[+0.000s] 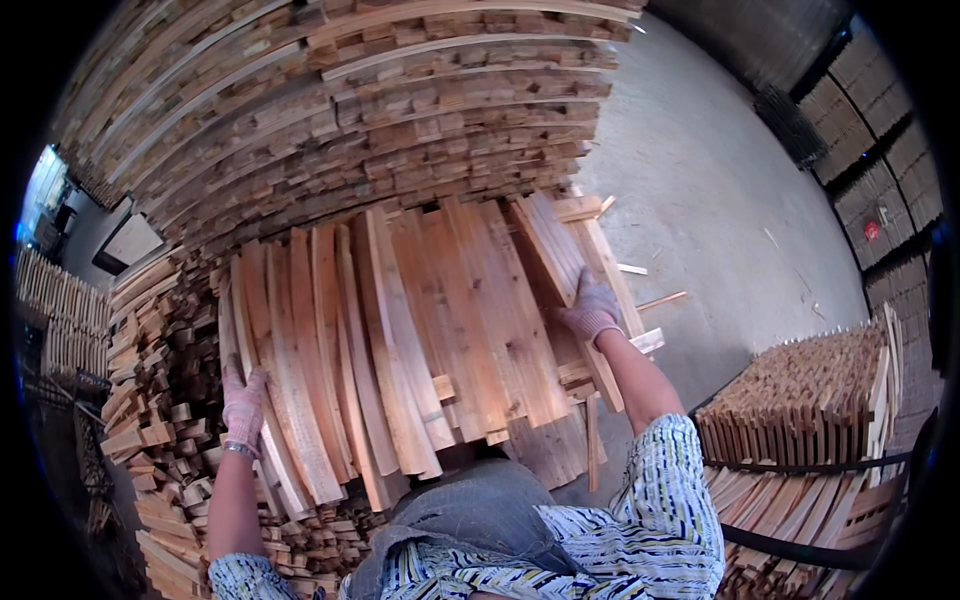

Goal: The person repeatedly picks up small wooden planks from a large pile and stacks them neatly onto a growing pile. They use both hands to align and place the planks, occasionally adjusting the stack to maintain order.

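Many bds in row | L hand at L edge, grip can't tell | R hand grip holds plank

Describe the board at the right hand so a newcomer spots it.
Before the tall wood stack lies a row of boards. Go toward its right side for the board, slanting more than those to its left, with the right hand at its near end.
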The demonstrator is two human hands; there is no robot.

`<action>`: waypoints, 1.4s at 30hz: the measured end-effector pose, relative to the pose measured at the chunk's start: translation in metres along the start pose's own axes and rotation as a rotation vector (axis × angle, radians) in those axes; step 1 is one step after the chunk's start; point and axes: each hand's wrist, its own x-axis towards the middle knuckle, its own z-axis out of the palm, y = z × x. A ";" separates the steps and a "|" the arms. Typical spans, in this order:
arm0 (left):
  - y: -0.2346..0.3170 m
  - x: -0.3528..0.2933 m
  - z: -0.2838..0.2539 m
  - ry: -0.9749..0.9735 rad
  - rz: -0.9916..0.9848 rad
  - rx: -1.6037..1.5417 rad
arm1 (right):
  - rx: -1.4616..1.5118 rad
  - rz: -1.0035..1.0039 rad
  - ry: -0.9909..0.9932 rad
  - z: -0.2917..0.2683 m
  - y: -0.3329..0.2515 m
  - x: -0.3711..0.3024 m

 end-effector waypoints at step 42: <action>0.015 0.001 -0.007 -0.108 -0.141 -0.364 | 0.487 -0.285 -0.066 -0.011 0.050 0.049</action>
